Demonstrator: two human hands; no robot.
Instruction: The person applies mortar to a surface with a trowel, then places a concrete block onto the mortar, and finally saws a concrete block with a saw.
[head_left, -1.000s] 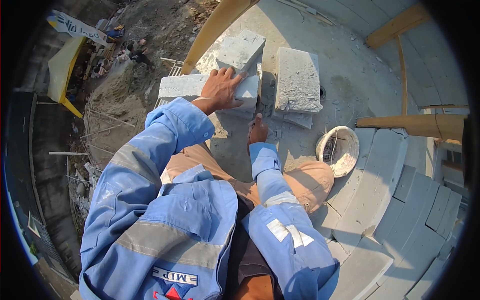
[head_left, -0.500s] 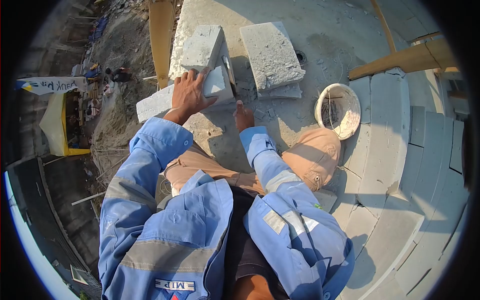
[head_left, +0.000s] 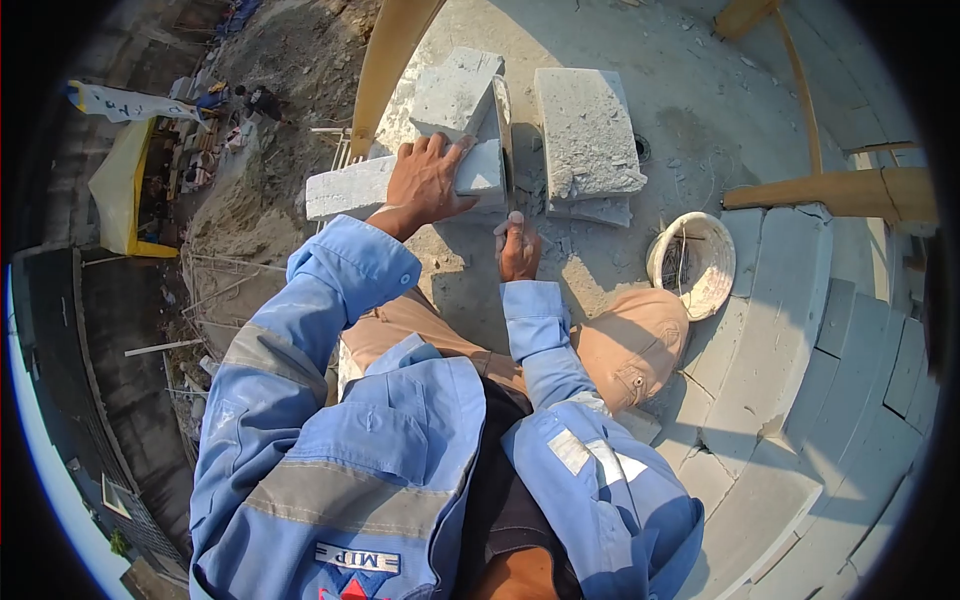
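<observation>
My left hand (head_left: pixel 425 180) lies spread, palm down, on a long light-grey block (head_left: pixel 350 187). Against the right end of that block stands a thin, long tool (head_left: pixel 504 115), seen nearly edge-on. Its near end is at my right hand (head_left: pixel 517 250), whose fingers are closed round it with the thumb on top. Behind the long block rests another grey block (head_left: pixel 457 92). To the right of the tool, a wide, rough-topped slab (head_left: pixel 588 133) is stacked on another slab (head_left: pixel 598 209).
A dusty white bucket (head_left: pixel 692 266) holding thin dark pieces stands right of my knee. Wooden beams (head_left: pixel 830 194) cross at the right and upper left (head_left: pixel 388 60). A block wall (head_left: pixel 768 330) runs down the right. Lower ground with a distant person (head_left: pixel 262 103) is at left.
The whole view has shifted, so the blocks and bucket appear further right. My right hand has drawn slightly back toward me with the tool. My left hand stays on the long block.
</observation>
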